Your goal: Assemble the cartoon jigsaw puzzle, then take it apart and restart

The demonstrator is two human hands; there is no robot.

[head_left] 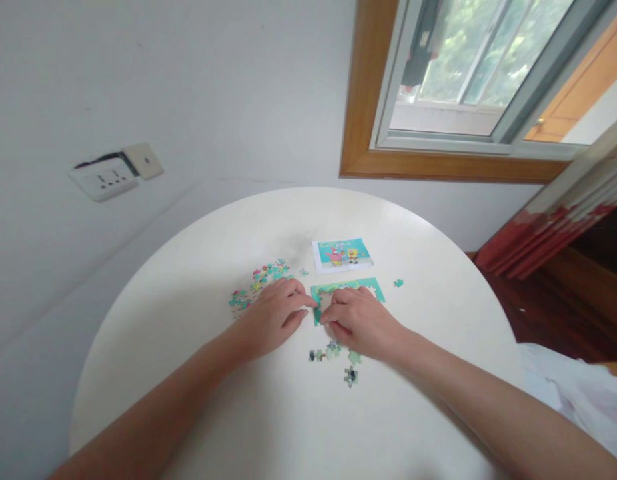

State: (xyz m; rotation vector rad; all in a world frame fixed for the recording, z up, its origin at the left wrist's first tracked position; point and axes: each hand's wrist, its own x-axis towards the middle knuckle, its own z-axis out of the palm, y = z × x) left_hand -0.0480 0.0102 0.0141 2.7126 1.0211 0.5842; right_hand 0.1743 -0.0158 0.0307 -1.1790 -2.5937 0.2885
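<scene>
A small jigsaw frame (358, 287) with a teal border lies in the middle of the round white table (188, 347). My right hand (361, 321) rests on its near part, fingers curled and pressing on the left edge. My left hand (273, 313) lies flat beside the frame's left edge, fingers stretched toward it and nearly touching the right hand's fingertips. A heap of loose puzzle pieces (261, 280) sits just beyond the left hand. A few more loose pieces (338, 360) lie near the right wrist. Whether either hand holds a piece is hidden.
A reference picture card (341, 255) lies beyond the frame. One stray piece (398, 283) sits to the frame's right. The wall carries a power socket (108, 177). A wood-framed window (468, 100) and a red curtain (553, 227) are at the right.
</scene>
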